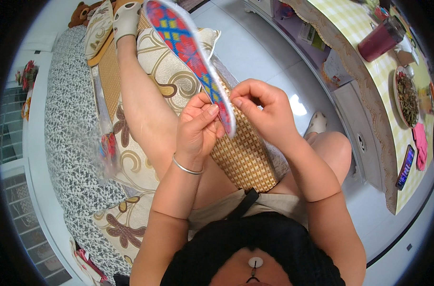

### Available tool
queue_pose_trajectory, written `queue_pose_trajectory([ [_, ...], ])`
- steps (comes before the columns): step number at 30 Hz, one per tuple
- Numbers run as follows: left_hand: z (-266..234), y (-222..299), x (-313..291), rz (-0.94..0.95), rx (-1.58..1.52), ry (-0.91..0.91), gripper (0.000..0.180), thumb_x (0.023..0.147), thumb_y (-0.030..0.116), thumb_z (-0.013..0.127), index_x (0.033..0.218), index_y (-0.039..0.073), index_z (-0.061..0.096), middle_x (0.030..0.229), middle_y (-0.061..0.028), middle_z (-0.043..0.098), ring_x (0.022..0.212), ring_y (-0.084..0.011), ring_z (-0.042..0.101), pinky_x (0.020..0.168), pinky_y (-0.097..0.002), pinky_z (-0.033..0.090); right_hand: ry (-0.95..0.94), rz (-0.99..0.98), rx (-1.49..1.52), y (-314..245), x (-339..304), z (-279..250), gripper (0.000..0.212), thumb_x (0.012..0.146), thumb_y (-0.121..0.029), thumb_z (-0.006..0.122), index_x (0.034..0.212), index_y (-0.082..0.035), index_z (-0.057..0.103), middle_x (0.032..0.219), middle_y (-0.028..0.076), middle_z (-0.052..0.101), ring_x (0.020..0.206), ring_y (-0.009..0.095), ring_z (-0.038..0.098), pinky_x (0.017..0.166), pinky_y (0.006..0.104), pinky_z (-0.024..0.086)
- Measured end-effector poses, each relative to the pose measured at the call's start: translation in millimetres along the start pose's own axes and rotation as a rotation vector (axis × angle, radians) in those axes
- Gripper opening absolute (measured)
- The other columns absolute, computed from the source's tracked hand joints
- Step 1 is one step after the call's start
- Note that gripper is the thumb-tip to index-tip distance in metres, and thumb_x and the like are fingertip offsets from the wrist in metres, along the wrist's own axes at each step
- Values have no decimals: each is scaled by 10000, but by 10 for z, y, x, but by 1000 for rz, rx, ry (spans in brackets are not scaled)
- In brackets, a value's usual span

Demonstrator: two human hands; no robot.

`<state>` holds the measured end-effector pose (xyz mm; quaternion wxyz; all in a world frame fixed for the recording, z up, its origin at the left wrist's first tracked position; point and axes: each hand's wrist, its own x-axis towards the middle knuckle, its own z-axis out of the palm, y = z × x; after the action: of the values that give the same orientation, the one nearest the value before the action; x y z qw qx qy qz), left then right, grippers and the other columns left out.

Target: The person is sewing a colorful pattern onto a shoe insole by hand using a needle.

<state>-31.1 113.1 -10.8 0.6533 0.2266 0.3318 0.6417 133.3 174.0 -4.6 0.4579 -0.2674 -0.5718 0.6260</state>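
A long shoe insole (178,44) with a red, blue and yellow cross-stitched pattern and a fuzzy white edge is held up over my lap. My left hand (198,125), a silver bangle on its wrist, grips the narrower near end between thumb and fingers. Close beside the insole's right edge is my right hand (264,108), thumb and forefinger pinched together. Whatever those fingertips hold, if anything, is too small to make out. Behind the insole lies a patterned cushion (167,71), and a woven brown mat (248,164) shows between my legs.
On the left, a clear bag with colourful threads (107,145) lies by the sofa's speckled backrest (67,114). At right, a checked tablecloth (379,90) carries a dark red tumbler (381,39), a plate of dried food (407,97), a pink cloth (420,145) and a phone (405,167).
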Motion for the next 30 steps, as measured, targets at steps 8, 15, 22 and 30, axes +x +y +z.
queue_pose_trajectory([
  [8, 223, 112, -80, 104, 457, 199, 120, 853, -18, 609, 959, -52, 565, 804, -109, 651, 567, -82, 581, 446, -185, 480, -122, 343, 460, 314, 103, -72, 83, 890, -88, 586, 919, -29, 637, 779, -26, 622, 634, 13, 511, 558, 154, 378],
  [15, 197, 166, -132, 68, 503, 199, 99, 847, -18, 614, 928, -45, 562, 780, -91, 640, 581, -69, 581, 450, -174, 469, -182, 361, 645, 393, 79, -24, 189, 882, -33, 584, 1051, 38, 627, 992, 77, 673, 883, 121, 642, 807, 258, 514],
  [22, 176, 175, -135, 59, 474, 180, 106, 849, -8, 615, 936, -34, 560, 781, -81, 637, 596, -64, 583, 461, -166, 465, -144, 373, 654, 401, 58, -4, 191, 887, -30, 580, 1062, 35, 621, 986, 75, 672, 873, 120, 640, 787, 260, 521],
  [30, -81, 59, -19, -153, -1, -31, 184, 916, 22, 503, 1095, -23, 504, 995, -139, 621, 771, -157, 617, 596, -225, 505, -85, 254, 392, 177, 6, -3, 102, 865, -19, 610, 958, 17, 631, 875, 26, 646, 750, 64, 587, 673, 202, 469],
])
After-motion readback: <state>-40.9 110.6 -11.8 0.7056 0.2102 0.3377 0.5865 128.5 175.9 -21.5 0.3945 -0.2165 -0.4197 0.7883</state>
